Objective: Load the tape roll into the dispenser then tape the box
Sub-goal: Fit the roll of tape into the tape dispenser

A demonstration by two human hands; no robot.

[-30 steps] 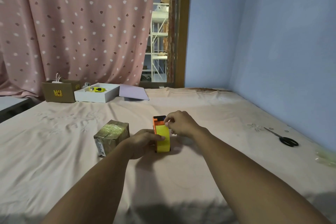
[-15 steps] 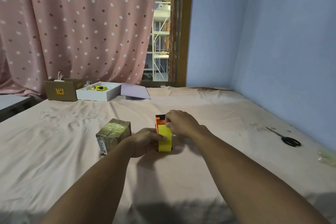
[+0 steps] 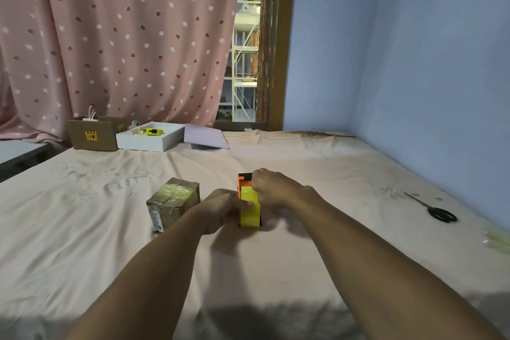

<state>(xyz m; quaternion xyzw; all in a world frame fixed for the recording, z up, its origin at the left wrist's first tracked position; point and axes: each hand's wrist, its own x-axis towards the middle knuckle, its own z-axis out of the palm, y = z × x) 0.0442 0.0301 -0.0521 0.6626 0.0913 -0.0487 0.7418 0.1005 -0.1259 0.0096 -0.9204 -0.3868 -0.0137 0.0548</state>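
Note:
An orange and black tape dispenser (image 3: 244, 179) stands on the pink sheet at the centre, with a yellow tape roll (image 3: 249, 211) seated in it. My left hand (image 3: 222, 208) grips the dispenser's left side, thumb pressed on the yellow tape. My right hand (image 3: 271, 188) pinches at the top of the roll near the dispenser's front; its fingertips are hidden. A small cardboard box (image 3: 173, 200) wrapped in clear tape lies just left of my left hand.
Black scissors (image 3: 436, 210) lie at the right, near the blue wall. A crumpled clear scrap (image 3: 496, 239) sits at the right edge. At the back left stand a brown carton (image 3: 93, 136), a white tray (image 3: 149, 142) with a yellow item, and a lilac lid (image 3: 205, 136).
Both hands stay on the dispenser. The camera has tilted slightly, and my right fingers have shifted a little on the top of the roll.

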